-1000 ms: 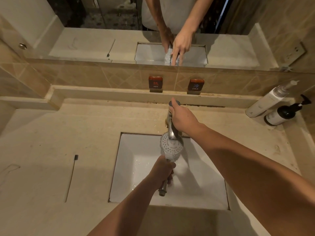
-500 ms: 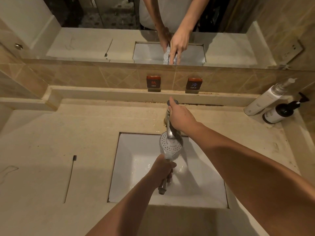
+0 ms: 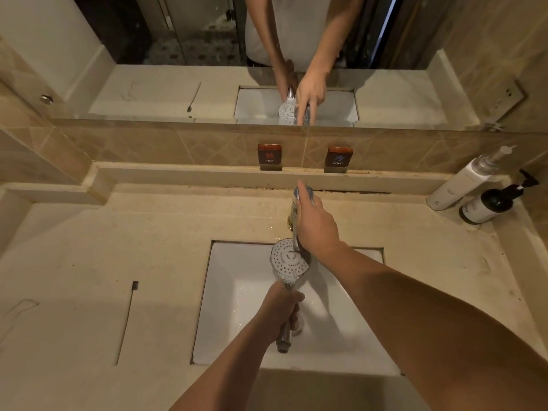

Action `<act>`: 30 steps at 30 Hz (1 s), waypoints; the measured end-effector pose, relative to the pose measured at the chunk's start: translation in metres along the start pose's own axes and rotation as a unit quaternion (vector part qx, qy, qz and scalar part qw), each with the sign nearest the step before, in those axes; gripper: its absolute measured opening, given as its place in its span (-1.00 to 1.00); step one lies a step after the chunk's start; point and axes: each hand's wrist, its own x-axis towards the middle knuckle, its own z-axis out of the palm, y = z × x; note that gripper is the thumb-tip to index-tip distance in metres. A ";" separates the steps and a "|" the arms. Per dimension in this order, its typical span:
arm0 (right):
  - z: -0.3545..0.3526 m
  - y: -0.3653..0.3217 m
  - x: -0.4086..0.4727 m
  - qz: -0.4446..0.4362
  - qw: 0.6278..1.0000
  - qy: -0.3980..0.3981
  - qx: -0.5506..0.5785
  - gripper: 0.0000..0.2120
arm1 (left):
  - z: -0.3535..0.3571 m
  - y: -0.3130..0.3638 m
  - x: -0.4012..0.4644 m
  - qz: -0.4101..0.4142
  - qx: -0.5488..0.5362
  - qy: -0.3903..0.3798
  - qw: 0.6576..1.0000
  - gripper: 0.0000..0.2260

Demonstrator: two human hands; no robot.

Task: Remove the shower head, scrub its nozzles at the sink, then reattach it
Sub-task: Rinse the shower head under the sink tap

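A chrome shower head (image 3: 288, 260) with a round white nozzle face is held face up over the white sink (image 3: 234, 315). My left hand (image 3: 281, 307) grips its handle, and the threaded end sticks out below the fist. Water runs from the spout onto the lower part of the nozzle face. My right hand (image 3: 315, 225) lies on the chrome tap (image 3: 304, 194) behind the basin, fingers curled over its lever. The tap spout is mostly hidden under that hand.
A thin dark-bristled toothbrush (image 3: 128, 318) lies on the beige counter (image 3: 103, 262) left of the sink. Two pump bottles, one white (image 3: 462, 182) and one dark-topped (image 3: 489, 204), stand at the back right. HOT (image 3: 269, 157) and COLD (image 3: 338, 160) signs sit on the ledge under the mirror.
The shower head has shifted slightly left and forward under the spout, and water now falls on its face. My right hand stays on the tap.
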 end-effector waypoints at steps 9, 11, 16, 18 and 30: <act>0.004 0.004 -0.003 -0.007 0.997 0.043 0.062 -0.38 | -0.012 -0.009 -0.016 0.018 0.011 0.008 1.000 -0.90; 0.004 0.006 -0.006 -0.021 0.997 0.032 0.065 -0.30 | -0.014 -0.010 -0.020 0.019 0.008 0.012 1.000 -0.90; 0.001 0.007 -0.017 -0.032 0.994 0.032 0.095 -0.37 | -0.022 -0.017 -0.027 0.007 -0.029 0.011 0.999 -0.89; 0.000 0.008 -0.021 -0.036 0.993 0.027 0.110 -0.40 | -0.025 -0.019 -0.029 0.007 -0.041 0.007 0.999 -0.89; -0.004 0.046 -0.076 -0.032 0.977 -0.029 0.207 -0.36 | -0.032 -0.021 -0.047 0.069 -0.040 0.008 0.997 -0.90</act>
